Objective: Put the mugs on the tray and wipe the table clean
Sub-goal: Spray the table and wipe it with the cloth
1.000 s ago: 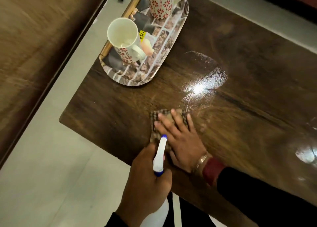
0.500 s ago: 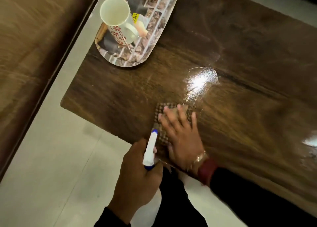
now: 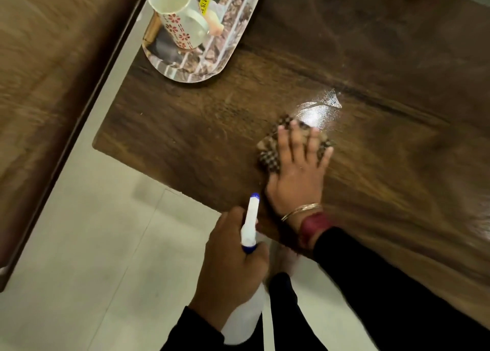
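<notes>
A white mug with red flowers stands on the patterned oval tray at the table's far left corner. My right hand lies flat, fingers spread, pressing a brown checked cloth onto the dark wooden table. A shiny wet patch lies just beyond the cloth. My left hand grips a white spray bottle with a blue-tipped nozzle over the table's near edge. A second mug is out of view.
A brown wooden surface runs along the left, separated from the table by a strip of pale tiled floor. A small yellow label and a pale object lie on the tray beside the mug.
My right hand has slid the cloth away from the table's near edge toward the wet patch. The view has tilted down, so the second mug has left the frame.
</notes>
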Tool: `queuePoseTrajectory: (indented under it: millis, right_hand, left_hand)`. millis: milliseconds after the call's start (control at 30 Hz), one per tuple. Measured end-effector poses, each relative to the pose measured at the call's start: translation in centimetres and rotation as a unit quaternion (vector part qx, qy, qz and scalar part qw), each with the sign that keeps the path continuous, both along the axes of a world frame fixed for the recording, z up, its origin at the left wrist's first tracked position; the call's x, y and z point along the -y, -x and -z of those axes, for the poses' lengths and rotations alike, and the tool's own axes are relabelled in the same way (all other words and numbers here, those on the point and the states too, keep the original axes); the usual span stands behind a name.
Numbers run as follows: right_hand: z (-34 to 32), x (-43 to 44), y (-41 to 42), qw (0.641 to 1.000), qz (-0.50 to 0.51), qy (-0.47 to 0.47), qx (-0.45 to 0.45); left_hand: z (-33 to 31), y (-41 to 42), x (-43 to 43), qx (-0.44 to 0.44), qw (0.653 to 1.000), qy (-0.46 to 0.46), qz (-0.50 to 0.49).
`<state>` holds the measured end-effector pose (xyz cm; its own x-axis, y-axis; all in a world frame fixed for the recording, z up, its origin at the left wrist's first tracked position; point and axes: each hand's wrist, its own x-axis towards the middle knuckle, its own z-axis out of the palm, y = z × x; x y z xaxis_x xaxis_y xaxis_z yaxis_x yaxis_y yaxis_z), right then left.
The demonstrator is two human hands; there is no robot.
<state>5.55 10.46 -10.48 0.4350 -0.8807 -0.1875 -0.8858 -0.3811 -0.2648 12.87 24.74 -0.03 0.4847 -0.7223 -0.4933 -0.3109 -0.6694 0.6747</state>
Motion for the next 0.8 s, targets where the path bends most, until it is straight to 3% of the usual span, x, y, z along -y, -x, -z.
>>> queuePoseTrajectory:
  millis: [100, 200, 333, 400, 467, 633, 800]
  right_hand:
    - [0.1, -6.4, -0.3, 0.989, -0.144, -0.012, 0.008]
    - [0.3, -8.0, 3.6, 0.982, -0.19, -0.014, -0.012]
    - [-0.4, -4.7, 5.1, 0.996, -0.08, -0.036, -0.028]
    - [-0.5, -2.5, 1.7, 0.999, 0.016, -0.033, -0.02]
    - [-0.4, -1.0, -3.3, 0.998, 0.048, -0.03, -0.007]
    - [1.0, -4.9, -12.8, 0.987, -0.161, 0.021, 0.001]
    - [0.1, -4.9, -7.1, 0.951, -0.308, -0.004, 0.006]
  left_hand:
    - [-0.6, -1.7, 0.6, -0.013, 1.0, 0.028, 0.0]
    - [-0.7, -3.7, 0.7, -0.006, 1.0, 0.005, -0.013]
    - [-0.8, -5.9, 0.6, -0.002, 0.999, -0.016, -0.034]
    - [-1.0, -6.8, 0.7, -0.005, 0.999, -0.008, -0.049]
    - [-1.0, -7.8, 0.9, 0.0, 0.998, -0.003, -0.057]
    - [-0.8, -10.6, 0.9, 0.016, 0.997, 0.03, -0.064]
    - [-2.2, -12.5, 1.4, 0.004, 0.999, 0.027, -0.039]
